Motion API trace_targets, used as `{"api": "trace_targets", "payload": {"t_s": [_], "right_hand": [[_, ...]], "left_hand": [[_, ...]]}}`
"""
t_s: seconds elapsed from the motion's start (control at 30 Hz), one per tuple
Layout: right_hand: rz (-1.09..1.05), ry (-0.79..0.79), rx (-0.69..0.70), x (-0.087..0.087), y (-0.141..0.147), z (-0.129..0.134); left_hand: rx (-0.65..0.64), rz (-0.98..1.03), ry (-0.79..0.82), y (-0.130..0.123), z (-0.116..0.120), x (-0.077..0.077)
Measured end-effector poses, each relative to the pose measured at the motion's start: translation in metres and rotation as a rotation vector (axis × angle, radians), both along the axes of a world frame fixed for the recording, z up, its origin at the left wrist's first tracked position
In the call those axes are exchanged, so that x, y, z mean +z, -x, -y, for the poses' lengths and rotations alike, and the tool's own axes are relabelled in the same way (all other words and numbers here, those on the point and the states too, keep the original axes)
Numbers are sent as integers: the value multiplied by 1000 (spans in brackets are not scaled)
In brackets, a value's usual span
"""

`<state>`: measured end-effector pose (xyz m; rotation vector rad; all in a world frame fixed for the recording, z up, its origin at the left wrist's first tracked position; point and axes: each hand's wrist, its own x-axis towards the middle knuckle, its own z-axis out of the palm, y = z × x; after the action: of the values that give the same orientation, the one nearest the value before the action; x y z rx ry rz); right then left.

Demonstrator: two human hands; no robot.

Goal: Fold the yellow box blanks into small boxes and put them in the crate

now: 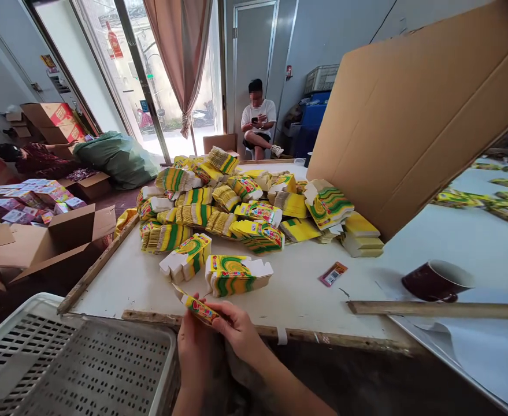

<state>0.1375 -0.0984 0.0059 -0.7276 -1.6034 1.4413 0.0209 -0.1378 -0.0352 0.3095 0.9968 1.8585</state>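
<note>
My left hand (188,338) and my right hand (233,328) both grip one small yellow carton (199,309) with green and red print, over the table's front edge. Its far flap stands open, pointing away from me. Just beyond lies a stack of flat cartons (232,274), with a second stack (188,254) to its left; white flaps stick out of both. Behind them spreads a large heap of bundled flat cartons (210,199). What the inside of the held carton contains is hidden.
A grey-white plastic crate (106,358) stands at the lower left, near open cardboard boxes (54,242). A big cardboard sheet (410,110) leans upright at right. Nearby are a dark mug (427,282), a wooden strip (444,309) and a small packet (333,274). A seated person (259,118) holds a phone.
</note>
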Motion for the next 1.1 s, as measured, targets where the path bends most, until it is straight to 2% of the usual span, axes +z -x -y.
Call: {"api": "trace_targets", "payload": {"t_s": [0.17, 0.33, 0.43, 0.6, 0.7, 0.8, 0.9, 1.03, 1.1], "right_hand": [[-127, 115, 2, -8, -18, 13], [-220, 186, 52, -19, -29, 16], [-198, 142, 6, -20, -41, 10], [-56, 16, -171, -21, -61, -3], [-4, -64, -174, -20, -72, -8], [66, -132, -97, -20, -75, -2], [91, -132, -63, -20, -63, 13], [52, -27, -124, -22, -39, 28], [87, -100, -167, -19, -35, 26]], "left_hand": [[-40, 59, 49, -16, 8, -3], [11, 6, 101, -21, 9, 5], [48, -63, 160, -34, 3, 10], [150, -177, 192, -60, -11, 10], [135, -158, 172, -66, -11, 14], [104, -152, 117, -56, -3, 20], [130, -190, 139, -36, 9, 23], [186, -236, 159, -6, 26, 29], [151, -322, 85, 11, 37, 39]]}}
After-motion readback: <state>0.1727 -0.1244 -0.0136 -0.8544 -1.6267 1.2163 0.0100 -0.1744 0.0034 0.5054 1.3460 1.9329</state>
